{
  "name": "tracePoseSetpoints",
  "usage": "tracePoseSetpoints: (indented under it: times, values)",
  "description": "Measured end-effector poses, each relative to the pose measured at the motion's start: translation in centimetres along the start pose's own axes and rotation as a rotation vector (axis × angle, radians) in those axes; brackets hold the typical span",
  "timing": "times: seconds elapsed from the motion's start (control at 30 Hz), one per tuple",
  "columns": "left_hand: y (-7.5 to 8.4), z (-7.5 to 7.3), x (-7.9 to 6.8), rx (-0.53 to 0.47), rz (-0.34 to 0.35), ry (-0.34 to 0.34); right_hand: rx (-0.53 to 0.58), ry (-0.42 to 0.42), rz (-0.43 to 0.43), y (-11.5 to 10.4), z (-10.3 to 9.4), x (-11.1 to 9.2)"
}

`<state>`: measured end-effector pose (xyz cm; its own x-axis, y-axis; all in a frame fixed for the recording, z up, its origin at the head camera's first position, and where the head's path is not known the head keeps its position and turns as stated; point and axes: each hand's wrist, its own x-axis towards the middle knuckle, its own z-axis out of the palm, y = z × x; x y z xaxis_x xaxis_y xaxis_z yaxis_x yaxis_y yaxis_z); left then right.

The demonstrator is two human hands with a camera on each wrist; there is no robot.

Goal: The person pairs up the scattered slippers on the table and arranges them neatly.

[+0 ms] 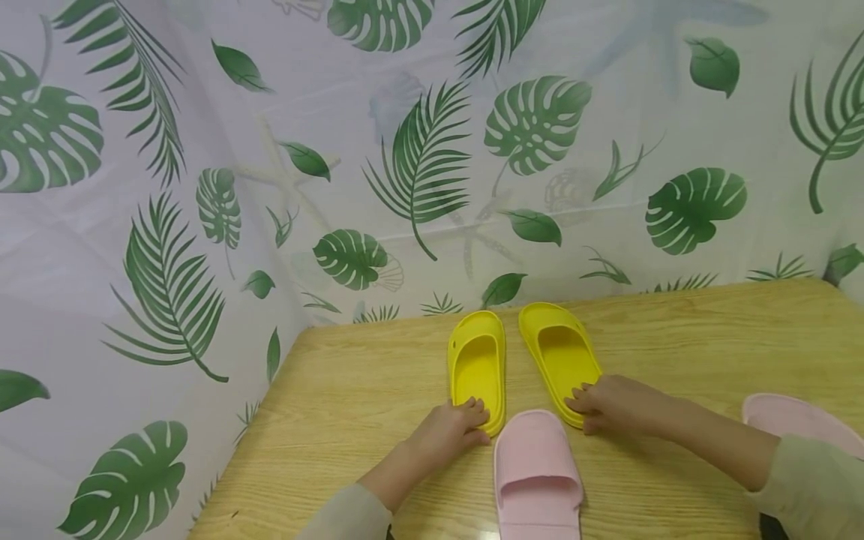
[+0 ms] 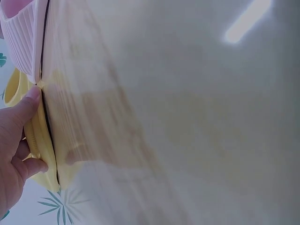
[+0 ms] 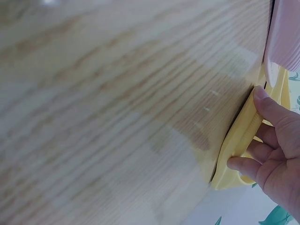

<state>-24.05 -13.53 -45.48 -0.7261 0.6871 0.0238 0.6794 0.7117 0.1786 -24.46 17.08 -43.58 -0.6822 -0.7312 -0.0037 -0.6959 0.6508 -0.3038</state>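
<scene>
Two yellow slippers lie on the wooden tabletop, toes toward the back wall. My left hand [image 1: 445, 431] grips the heel end of the left yellow slipper [image 1: 478, 328]; its thumb is on the heel edge in the left wrist view. At the heel of the right yellow slipper [image 1: 550, 316], my right hand [image 1: 617, 405] holds the sole's outer edge, thumb toward the heel and fingers along the side in the right wrist view. The right slipper's toe angles to the left. Between the hands and nearer to me sits a pink slipper [image 1: 536, 454].
Another pink slipper [image 1: 803, 420] lies at the right, partly hidden by the right sleeve [image 1: 810, 484]. A leaf-patterned cloth [image 1: 418, 187] rises behind and to the left of the wooden tabletop [image 1: 378, 375].
</scene>
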Motion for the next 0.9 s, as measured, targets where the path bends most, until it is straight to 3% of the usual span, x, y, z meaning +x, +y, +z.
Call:
tracePoseSetpoints:
  times: [0.37, 0.6, 0.9]
  values:
    - [-0.3, 0.0, 0.2, -0.059, -0.031, -0.003, -0.060, -0.009, -0.036, -0.1, -0.2, 1.1]
    - [-0.3, 0.2, 0.6, -0.069, -0.045, -0.006, -0.009, -0.061, 0.043, 0.0, -0.4, 1.4]
    - [-0.3, 0.4, 1.0, -0.074, -0.063, 0.000, 0.022, -0.051, 0.036, 0.2, -0.3, 1.5]
